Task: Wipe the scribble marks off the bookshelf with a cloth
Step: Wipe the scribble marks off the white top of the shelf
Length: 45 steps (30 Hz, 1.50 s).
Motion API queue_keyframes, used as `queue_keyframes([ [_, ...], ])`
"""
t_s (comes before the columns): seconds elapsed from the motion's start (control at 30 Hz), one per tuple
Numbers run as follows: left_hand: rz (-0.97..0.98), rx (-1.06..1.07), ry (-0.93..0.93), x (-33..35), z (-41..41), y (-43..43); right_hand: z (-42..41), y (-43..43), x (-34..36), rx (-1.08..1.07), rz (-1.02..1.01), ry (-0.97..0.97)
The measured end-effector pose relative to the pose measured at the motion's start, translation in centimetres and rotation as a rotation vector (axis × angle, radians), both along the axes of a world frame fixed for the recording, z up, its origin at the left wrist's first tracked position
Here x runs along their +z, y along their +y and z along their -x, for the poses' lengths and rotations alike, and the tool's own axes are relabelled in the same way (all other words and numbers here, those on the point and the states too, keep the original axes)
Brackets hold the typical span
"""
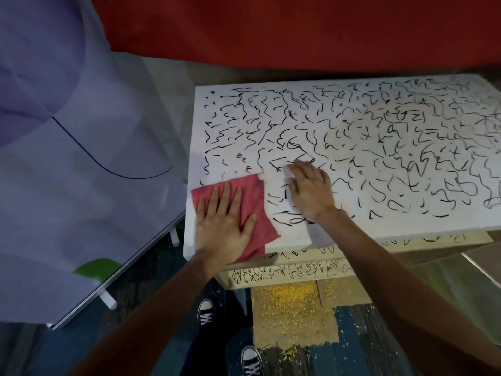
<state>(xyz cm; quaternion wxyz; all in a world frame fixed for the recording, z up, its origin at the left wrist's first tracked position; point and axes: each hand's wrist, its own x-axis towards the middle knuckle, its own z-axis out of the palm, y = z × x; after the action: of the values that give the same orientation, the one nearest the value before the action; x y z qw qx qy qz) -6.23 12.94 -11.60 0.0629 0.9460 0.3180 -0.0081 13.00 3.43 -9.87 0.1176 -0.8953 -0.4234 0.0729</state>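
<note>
While the left hand (225,223) lies flat on the red cloth (253,191), fingers (226,194) straight and spread, pressing rather than gripping, the cloth sits at the near left corner of the white bookshelf top (295,234) — one corner drooping over the front edge. The right hand (309,191) rests palm-down just beside it, fingers extended on the surface, holding nothing, likely a brace. Black scribble marks (352,131) cover almost the whole top, and more run along the lower shelf edges (284,272), so the job looks barely begun. The wipe wants firm whole-palm pressure and short overlapping strokes from this corner rightward. That right palm lies on ink — I'd brace on a wiped patch to avoid smearing, and turn the cloth once it darkens.
</note>
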Motion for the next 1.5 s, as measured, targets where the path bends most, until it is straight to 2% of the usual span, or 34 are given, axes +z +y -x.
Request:
queue_keyframes([
  [0.1, -0.015, 0.007, 0.019, 0.3, -2.0, 1.7, -0.9, -1.7, -0.2, -0.123, 0.051, 0.01],
  [0.27, 0.023, 0.166, -0.001, 0.7, -8.4, 6.5, -1.1, -1.9, -0.8, -0.142, 0.084, 0.022],
  [0.37, 0.045, 0.223, -0.004, 0.9, -10.7, 5.5, -1.1, -1.8, -0.9, -0.136, 0.091, 0.018],
  [0.57, 0.015, -0.054, -0.053, 0.4, -5.1, -1.8, -1.1, -1.8, -0.9, -0.142, 0.093, -0.01],
  [0.63, 0.02, -0.089, -0.006, 0.4, -4.5, -1.7, -1.1, -1.8, -0.9, -0.145, 0.09, -0.012],
  [0.93, -0.014, -0.007, 0.053, 0.7, -13.9, 4.5, -1.0, -1.8, -0.8, -0.147, 0.072, 0.015],
  [1.07, 0.006, -0.012, 0.008, 0.4, -11.7, 2.1, -0.9, -1.9, -0.8, -0.152, 0.058, 0.022],
  [1.27, -0.004, -0.15, -0.037, 0.4, -4.6, -3.1, -0.9, -1.9, -1.0, -0.168, 0.046, 0.02],
  [1.37, 0.001, -0.13, 0.03, 0.6, -6.5, -1.8, -0.9, -1.8, -1.1, -0.173, 0.032, 0.017],
  [1.5, 0.015, -0.051, 0.029, 0.8, -11.1, 1.2, -1.0, -1.9, -0.9, -0.179, 0.006, 0.025],
])
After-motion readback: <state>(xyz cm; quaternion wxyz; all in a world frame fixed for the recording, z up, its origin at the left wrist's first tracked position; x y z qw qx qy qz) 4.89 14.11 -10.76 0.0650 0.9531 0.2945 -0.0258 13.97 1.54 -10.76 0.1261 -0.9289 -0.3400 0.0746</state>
